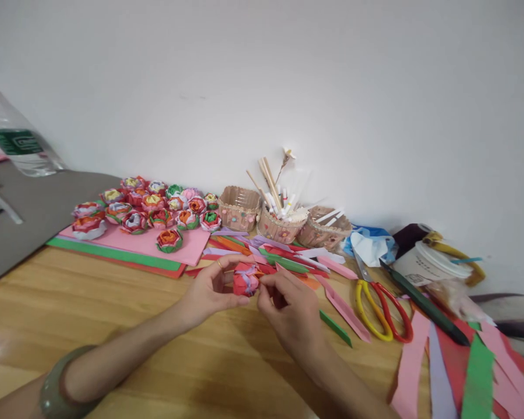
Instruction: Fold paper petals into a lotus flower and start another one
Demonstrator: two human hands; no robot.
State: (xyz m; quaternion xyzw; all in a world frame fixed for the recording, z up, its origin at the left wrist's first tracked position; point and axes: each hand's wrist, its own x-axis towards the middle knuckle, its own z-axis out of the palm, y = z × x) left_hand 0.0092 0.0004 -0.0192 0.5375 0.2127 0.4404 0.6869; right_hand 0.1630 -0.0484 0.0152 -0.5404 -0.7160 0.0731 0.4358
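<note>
Bangle (70,381) on my left forearm, paper flower (245,280) between my two hands above the wooden table (166,355).
My left hand (213,286) is closed round the left side of the pink, red and lilac flower, thumb below and fingers curled behind; my right hand (292,305) brings thumb and forefinger nearly together at its right edge, though I cannot tell whether they pinch a petal. Folded paper strips (283,256) lie just behind, in front of three small baskets (239,209). Finished flowers (152,202) sit to the left, many on a pink sheet (194,243); scissors (369,291) with yellow and red handles lie to the right.
</note>
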